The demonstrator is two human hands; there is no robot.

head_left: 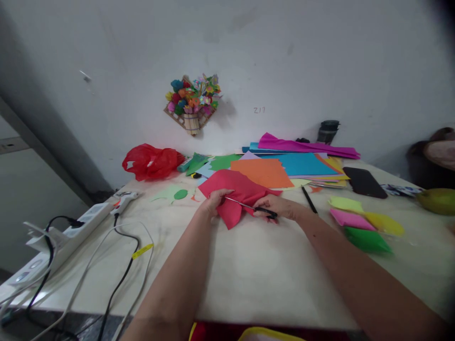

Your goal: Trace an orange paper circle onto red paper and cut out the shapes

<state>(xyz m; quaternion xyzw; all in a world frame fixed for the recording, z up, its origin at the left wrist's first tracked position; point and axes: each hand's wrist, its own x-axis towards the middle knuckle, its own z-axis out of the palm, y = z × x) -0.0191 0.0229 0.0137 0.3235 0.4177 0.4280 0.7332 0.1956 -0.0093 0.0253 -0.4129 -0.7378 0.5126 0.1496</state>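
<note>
A red paper sheet (pixel 236 192) lies folded on the pale table (pixel 256 270) in front of me. My left hand (pixel 214 202) pinches its left edge with closed fingers. My right hand (pixel 279 207) grips black-handled scissors (pixel 249 206), whose blades point left across the red sheet toward the left hand. A black pencil (pixel 309 200) rests just right of my right hand.
Stacked coloured sheets (pixel 284 166) lie behind, with a black phone (pixel 364 182) to the right. Folded green, pink and yellow paper pieces (pixel 362 227) sit at right. A red plastic bag (pixel 151 162), power strip (pixel 71 232) and cables (pixel 121 270) occupy the left. A paper-flower ornament (pixel 193 102) hangs on the wall.
</note>
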